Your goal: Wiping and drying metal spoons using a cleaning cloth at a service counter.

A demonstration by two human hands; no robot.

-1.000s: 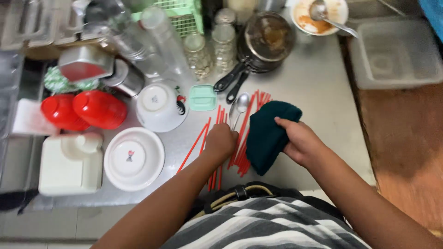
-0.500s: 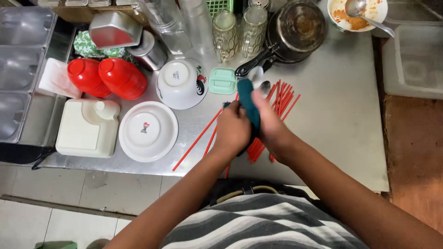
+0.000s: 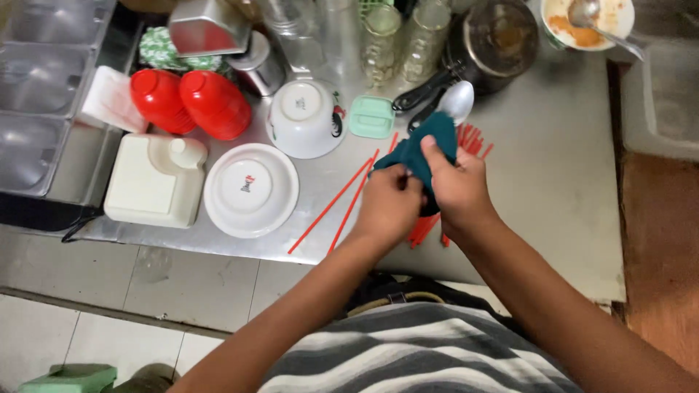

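Head view showed me the white bowl [image 3: 306,116] upside down near the middle of the steel counter [image 3: 553,175], so I placed everything else from it. Left of the bowl lay a cream lidded box [image 3: 149,180] and two red cups [image 3: 191,102], mouth down, contents hidden. Just below the bowl sat a white plate [image 3: 251,189], also turned over. Right of the bowl, my left hand [image 3: 389,204] and right hand [image 3: 455,185] were both closed on a dark green cloth [image 3: 422,145], fingers pinched tight around its folds, lifted just above the red sticks [image 3: 349,200] scattered on the counter. I judged the cloth soft and light, limp enough to sag, best held by a bunched handful. Above the hands lay a spoon [image 3: 457,100]. Further right and up, a dark pot [image 3: 495,40] looked empty, though I could not be sure, and a bowl with orange leftovers [image 3: 582,22] held a second spoon.
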